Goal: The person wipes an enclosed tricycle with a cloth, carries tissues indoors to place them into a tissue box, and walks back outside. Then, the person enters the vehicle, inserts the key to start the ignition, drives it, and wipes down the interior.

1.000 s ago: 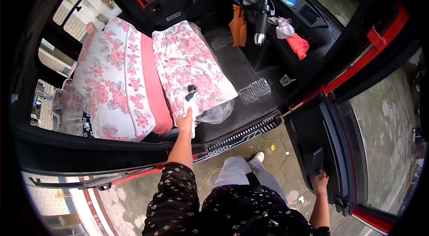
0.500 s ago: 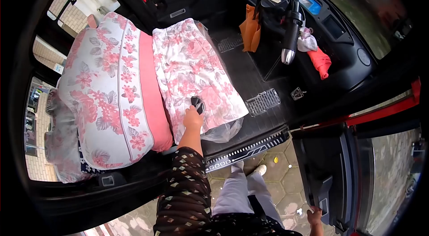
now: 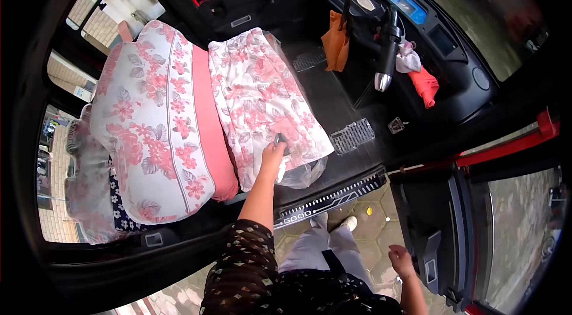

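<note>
Dark item: I see it in the person's grip above the flowered seat cover (image 3: 256,85), near the edge closest to the person; it is a small dark thing (image 3: 284,143), partly hidden, so I cannot tell just what it is.
Which way it points: the bare end faces away from the person, across the seat; the long axis runs roughly away from the body, leaning a little toward the backrest (image 3: 158,124).
Left hand: reaching in through the doorway (image 3: 276,153), its fingers bent around the dark item and gripping it; whether the hand touches the cover, I cannot tell.
White piece: something small and white (image 3: 280,172) shows just beside that hand, too little of it to name.
Right hand: low by the open door (image 3: 411,213), apart from the door handle (image 3: 430,270); its fingers (image 3: 395,252) are bent, but I cannot tell how far they close (image 3: 403,261).
Seat edge: clear plastic (image 3: 305,175) pokes out from under the cover.
Front of the cab: an orange bag (image 3: 337,47) hangs below the handlebar (image 3: 387,53), and a coral bundle (image 3: 424,85) lies beside a pale cloth (image 3: 408,60).
Doorstep: the sill (image 3: 330,199) reads "GOOD".
</note>
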A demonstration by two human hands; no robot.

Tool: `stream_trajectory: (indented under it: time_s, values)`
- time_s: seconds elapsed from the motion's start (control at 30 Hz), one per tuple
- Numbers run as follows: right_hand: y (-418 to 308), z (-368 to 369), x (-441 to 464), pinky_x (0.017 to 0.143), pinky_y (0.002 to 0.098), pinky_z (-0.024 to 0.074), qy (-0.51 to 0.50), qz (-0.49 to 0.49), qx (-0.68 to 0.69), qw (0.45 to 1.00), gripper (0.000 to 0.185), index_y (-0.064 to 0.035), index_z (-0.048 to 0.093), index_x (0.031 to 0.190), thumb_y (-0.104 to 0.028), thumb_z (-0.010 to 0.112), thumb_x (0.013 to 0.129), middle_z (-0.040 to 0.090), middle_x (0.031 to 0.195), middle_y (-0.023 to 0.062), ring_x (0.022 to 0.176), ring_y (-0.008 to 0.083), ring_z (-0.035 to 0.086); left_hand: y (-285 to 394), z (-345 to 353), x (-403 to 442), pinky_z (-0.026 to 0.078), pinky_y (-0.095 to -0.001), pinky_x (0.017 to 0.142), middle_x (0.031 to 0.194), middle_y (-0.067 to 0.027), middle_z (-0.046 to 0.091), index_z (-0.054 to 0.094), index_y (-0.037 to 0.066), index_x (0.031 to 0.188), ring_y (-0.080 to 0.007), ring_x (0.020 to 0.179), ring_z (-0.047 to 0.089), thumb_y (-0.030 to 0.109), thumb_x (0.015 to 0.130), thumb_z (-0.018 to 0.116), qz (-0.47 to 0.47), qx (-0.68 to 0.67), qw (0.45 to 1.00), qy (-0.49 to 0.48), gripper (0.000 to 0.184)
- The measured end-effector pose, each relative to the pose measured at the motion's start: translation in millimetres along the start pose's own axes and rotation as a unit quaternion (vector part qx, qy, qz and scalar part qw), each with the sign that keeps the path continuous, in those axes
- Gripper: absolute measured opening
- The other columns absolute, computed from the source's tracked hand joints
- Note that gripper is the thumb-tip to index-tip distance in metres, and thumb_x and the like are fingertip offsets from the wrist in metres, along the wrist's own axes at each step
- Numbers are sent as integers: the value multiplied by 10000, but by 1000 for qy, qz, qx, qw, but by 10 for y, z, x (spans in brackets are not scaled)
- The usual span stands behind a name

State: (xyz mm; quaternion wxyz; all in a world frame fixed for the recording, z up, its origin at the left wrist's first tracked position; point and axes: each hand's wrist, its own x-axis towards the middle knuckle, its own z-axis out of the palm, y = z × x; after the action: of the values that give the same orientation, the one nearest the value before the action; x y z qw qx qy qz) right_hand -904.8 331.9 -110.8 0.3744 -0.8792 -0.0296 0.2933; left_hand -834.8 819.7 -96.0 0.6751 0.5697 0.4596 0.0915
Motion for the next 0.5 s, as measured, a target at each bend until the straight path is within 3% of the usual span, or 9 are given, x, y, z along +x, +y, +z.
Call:
stream_trajectory:
  time_s: [0.03, 0.1, 0.17, 0.23, 0.27, 0.37, 0.43, 0.5]
  values:
    - [-286, -3, 37, 700, 303, 459, -7, 19, 25, 999, 248, -1, 582, 939, -139, 556, 735, 577, 909, 151, 809, 229, 570, 36, 19, -95, 390, -271, 458, 664, -54, 529, 536, 13, 852, -138, 524, 497, 206, 724, 520, 29, -46, 998, -32, 232]
    - [-628, 10, 158, 712, 291, 457, -48, -13, 59, 997, 253, 2, 565, 981, -130, 540, 766, 573, 936, 154, 830, 212, 569, 228, 71, -415, 385, -273, 421, 664, -67, 545, 526, 13, 873, -147, 485, 490, 174, 724, 492, 11, -136, 989, -53, 222]
    - [-1167, -57, 203, 751, 269, 441, -86, -25, 120, 989, 264, 3, 550, 1017, -151, 518, 806, 568, 975, 126, 892, 186, 555, 232, 8, -547, 392, -273, 397, 682, -98, 563, 517, 4, 871, -167, 455, 485, 191, 710, 466, 12, -162, 977, -135, 252]
    - [-1568, -55, 332, 797, 258, 416, -194, -10, 260, 946, 287, -5, 521, 1067, -173, 489, 837, 562, 1004, 80, 934, 151, 528, 370, 13, -814, 402, -229, 511, 707, -101, 568, 535, -27, 854, -136, 575, 505, 182, 646, 481, 22, -179, 957, -229, 300]
    - [-1816, -81, 332, 812, 253, 406, -233, -7, 341, 911, 294, -9, 510, 1084, -182, 478, 849, 561, 1010, 69, 943, 141, 519, 509, 88, -1034, 396, -220, 513, 761, -137, 580, 536, -51, 821, -136, 588, 514, 212, 600, 491, 67, -165, 921, -346, 347]
    - [-2192, -48, 456, 875, 280, 364, -321, -54, 413, 850, 368, -43, 419, 1193, -259, 367, 898, 513, 1106, 71, 1038, 151, 469, 623, 179, -1304, 421, -236, 585, 1038, -180, 536, 556, -109, 860, -146, 642, 541, 197, 565, 514, 75, -131, 905, -399, 427]
    - [-2378, -12, 545, 894, 296, 355, -354, -55, 482, 799, 425, -45, 364, 1235, -315, 333, 908, 488, 1140, 90, 1075, 165, 442, 744, 293, -1472, 408, -254, 714, 1152, -168, 465, 530, -107, 959, -160, 804, 532, 214, 592, 531, 131, -61, 884, -446, 487]
    - [-2566, -68, 593, 863, 291, 382, -386, 11, 620, 683, 395, -44, 386, 1207, -293, 374, 901, 513, 1111, 86, 1030, 162, 479, 808, 401, -1639, 378, -277, 839, 1215, -157, 424, 514, -97, 1027, -176, 982, 498, 239, 621, 544, 182, -20, 860, -477, 528]
